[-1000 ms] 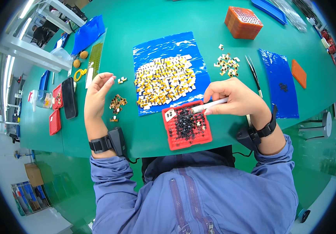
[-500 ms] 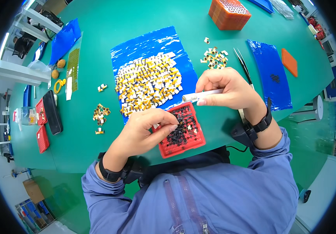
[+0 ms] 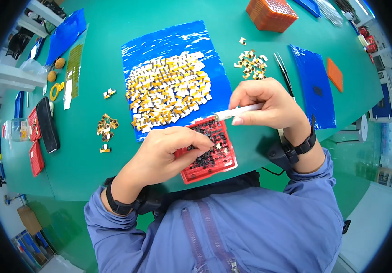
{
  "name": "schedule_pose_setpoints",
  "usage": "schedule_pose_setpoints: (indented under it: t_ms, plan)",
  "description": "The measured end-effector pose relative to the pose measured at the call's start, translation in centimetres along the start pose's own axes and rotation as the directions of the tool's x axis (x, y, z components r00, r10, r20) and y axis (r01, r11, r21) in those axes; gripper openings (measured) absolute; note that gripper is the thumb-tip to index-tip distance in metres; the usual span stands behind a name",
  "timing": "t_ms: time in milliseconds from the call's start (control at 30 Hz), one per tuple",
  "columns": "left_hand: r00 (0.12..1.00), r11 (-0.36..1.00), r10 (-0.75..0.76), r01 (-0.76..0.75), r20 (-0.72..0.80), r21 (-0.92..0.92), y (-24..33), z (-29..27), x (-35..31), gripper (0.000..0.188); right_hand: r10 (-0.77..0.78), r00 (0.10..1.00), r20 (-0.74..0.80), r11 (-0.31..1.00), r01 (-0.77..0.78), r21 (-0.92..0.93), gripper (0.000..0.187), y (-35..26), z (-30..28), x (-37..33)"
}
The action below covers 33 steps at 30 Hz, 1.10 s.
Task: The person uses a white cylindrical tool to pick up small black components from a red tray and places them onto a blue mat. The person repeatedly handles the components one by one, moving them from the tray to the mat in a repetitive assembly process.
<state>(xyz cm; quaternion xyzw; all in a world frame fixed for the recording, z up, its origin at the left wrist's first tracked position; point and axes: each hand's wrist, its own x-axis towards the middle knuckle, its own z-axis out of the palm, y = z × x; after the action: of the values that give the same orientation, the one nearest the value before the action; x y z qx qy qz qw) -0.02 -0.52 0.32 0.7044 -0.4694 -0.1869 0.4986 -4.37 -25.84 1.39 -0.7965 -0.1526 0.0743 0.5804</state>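
My right hand [image 3: 271, 107] grips a slim white pen-shaped tool [image 3: 239, 111], its tip pointing left above the far edge of a red tray [image 3: 210, 173]. Small black parts [image 3: 205, 159] fill much of that tray, with a few pale pieces among them. Over the tray, my left hand [image 3: 168, 148] has thumb and forefinger pinched together; whatever lies between the fingertips is too small to make out. Beyond the tray, a blue sheet [image 3: 164, 41] carries a wide spread of small white-and-gold pieces [image 3: 168, 88].
Loose gold pieces lie in small groups at left [image 3: 107, 126] and right [image 3: 252, 64]. Black tweezers [image 3: 283, 73], another blue sheet [image 3: 314, 86] and an orange plate [image 3: 335, 75] are at right. Stacked orange trays [image 3: 272, 16] stand far back; a black case [image 3: 47, 125] and yellow scissors [image 3: 55, 92] lie left.
My left fingertips have shifted right across the red tray, still pinched. The pen-shaped tool's tip has dipped slightly toward the tray. The whole view has shifted a little.
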Motion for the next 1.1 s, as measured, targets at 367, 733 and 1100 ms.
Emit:
schedule_pose_setpoints:
  t_ms: [367,733,1100]
  plan:
    - [0.999,0.998,0.023,-0.026,-0.044,-0.064,-0.1,-1.5,-0.1,0.018,-0.131,0.952,0.277,0.984,0.158,-0.079,0.015,-0.6,0.8,0.2]
    - [0.850,0.619,-0.237,0.505,-0.471,0.602,-2.3,-11.1,-5.9,0.019,-0.010,0.928,0.372,0.998,0.031,-0.048,0.012,-1.3,1.2,-0.2]
    - [0.744,0.736,-0.441,0.620,-0.502,0.272,-3.3,-11.5,-5.6,0.014,-0.069,0.950,0.306,0.995,0.087,-0.045,0.013,-1.3,1.3,-0.2]
